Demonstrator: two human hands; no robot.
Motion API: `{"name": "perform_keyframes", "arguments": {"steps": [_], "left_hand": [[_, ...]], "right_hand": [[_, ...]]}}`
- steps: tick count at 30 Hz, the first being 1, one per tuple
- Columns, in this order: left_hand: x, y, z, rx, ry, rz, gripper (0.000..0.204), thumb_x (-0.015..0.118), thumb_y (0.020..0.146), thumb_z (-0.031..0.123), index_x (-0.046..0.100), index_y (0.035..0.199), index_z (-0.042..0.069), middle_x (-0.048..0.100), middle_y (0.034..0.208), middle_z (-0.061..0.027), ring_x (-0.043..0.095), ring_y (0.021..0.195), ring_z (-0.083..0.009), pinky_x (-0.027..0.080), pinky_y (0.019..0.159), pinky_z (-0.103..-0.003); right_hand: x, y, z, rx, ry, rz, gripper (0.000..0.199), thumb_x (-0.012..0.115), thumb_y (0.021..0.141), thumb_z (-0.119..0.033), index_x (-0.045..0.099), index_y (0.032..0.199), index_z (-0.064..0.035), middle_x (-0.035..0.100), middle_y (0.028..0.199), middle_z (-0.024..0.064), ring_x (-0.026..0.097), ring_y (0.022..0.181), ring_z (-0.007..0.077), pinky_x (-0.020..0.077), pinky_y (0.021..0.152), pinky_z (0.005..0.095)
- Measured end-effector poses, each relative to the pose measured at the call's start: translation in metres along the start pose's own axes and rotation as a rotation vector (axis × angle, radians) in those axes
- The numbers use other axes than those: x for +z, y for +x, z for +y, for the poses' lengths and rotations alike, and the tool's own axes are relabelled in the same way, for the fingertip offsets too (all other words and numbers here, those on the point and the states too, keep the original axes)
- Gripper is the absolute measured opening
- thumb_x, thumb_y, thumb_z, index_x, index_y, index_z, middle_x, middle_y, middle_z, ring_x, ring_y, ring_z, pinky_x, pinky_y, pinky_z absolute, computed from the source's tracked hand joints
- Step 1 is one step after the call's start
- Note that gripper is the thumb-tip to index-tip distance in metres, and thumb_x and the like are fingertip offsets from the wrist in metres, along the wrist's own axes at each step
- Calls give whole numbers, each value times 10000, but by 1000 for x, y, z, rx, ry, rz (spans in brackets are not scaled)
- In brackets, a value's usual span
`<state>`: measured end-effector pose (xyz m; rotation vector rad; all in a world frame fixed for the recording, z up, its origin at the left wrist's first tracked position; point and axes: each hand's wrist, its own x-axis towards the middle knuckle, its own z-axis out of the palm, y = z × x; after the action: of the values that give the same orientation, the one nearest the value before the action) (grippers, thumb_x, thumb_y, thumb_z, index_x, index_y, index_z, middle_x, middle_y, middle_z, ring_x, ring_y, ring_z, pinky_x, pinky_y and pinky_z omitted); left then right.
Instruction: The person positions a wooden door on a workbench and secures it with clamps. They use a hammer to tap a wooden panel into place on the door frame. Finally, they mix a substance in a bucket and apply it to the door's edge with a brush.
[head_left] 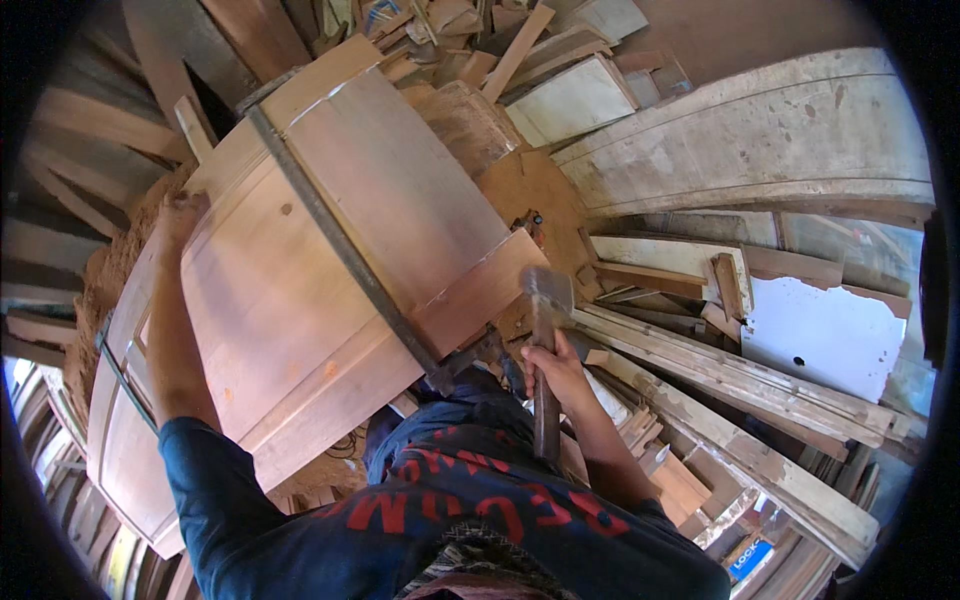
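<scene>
A large wooden door panel [290,270] with a raised frame lies before me, slanting from upper right to lower left. A long dark bar clamp [340,240] spans it. My right hand [557,372] is closed round the handle of a hammer [546,400], whose metal head [548,288] is up beside the panel's right corner. At the panel's far left edge is my left hand [182,214], arm stretched out over the wood. Its fingers look bent over that edge, small and partly hidden. A second, thinner clamp bar [127,382] crosses the panel's left end.
Stacked boards [740,370] fill the right side, with a broken white sheet [822,335] on them. A wide stained curved board [750,135] stands at the far right. Wood scraps [440,30] lie beyond the panel, and sawdust [530,190] covers ground nearby. Timber [100,130] leans at the left.
</scene>
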<state>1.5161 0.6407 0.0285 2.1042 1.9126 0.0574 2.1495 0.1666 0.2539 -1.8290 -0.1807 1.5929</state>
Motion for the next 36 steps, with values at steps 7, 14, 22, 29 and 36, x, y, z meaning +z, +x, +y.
{"name": "perform_keyframes", "arguments": {"steps": [7,14,22,29,36], "left_hand": [[-60,-230,162,-21,-362,553,549,699,901,231,521,1371,10,532,1373,-245,487,1306,-400,383,1095,-448],[-79,-471,117,-363,-339,585,427,649,923,134,555,1316,-1,572,1309,-222,525,1256,-379,391,1084,-444],[-17,-770,102,-879,-385,663,365,646,837,32,609,1198,-5,601,1230,-199,557,1194,-361,412,1065,-438],[93,-922,149,-1391,-828,48,488,684,824,247,627,1236,-10,642,1238,-231,598,1185,-381,464,1034,-436],[151,-910,198,-1533,-1159,-78,488,664,850,306,661,1254,33,662,1250,-210,623,1183,-343,476,1037,-402]], "right_hand": [[143,24,15,-650,-896,-205,507,749,822,-262,537,1182,24,679,888,230,672,833,454,520,731,502],[301,26,73,-770,-1227,-570,369,704,845,-238,557,1092,-7,662,922,259,655,904,450,513,789,537],[288,-1,122,-1351,-1219,-354,356,629,839,-140,608,1170,-10,613,985,223,577,921,427,461,789,543],[278,-60,154,-1121,-1265,-401,361,615,878,-70,575,1219,42,585,1147,219,587,1088,373,482,938,450],[397,-88,185,-1378,-1359,-958,283,608,899,-53,614,1172,21,609,1108,209,576,1085,377,455,967,449]]}}
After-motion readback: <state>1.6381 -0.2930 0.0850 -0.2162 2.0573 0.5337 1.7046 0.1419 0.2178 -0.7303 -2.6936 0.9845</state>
